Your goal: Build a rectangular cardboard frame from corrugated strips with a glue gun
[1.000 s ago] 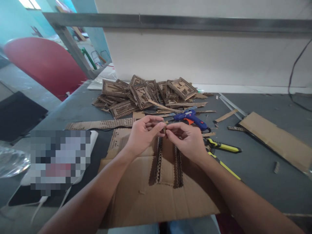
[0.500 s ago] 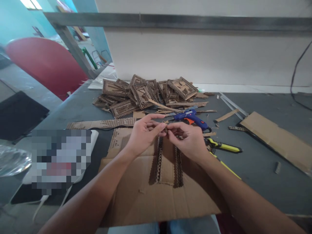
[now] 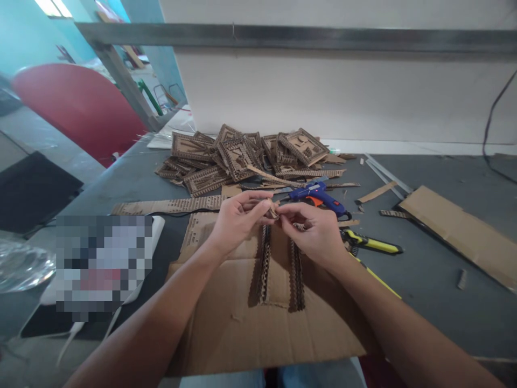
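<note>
Between my fingertips is a small piece of cardboard, partly covered by the fingers. My left hand pinches it from the left, and my right hand closes on its right side. Below them lies a cardboard rectangle with corrugated strips standing along its two long sides; its far end is hidden by my hands. It rests on a large cardboard sheet. Just beyond my right hand lies a blue glue gun with an orange trigger.
Several corrugated cardboard frames are heaped at the back. A yellow and black cutter lies to the right, near a long cardboard piece. On the left are a white device with a blurred-out top and a clear plastic bottle.
The small cardboard piece has turned in my fingers and shows more of its face. Both hands stay in nearly the same place above the rectangle.
</note>
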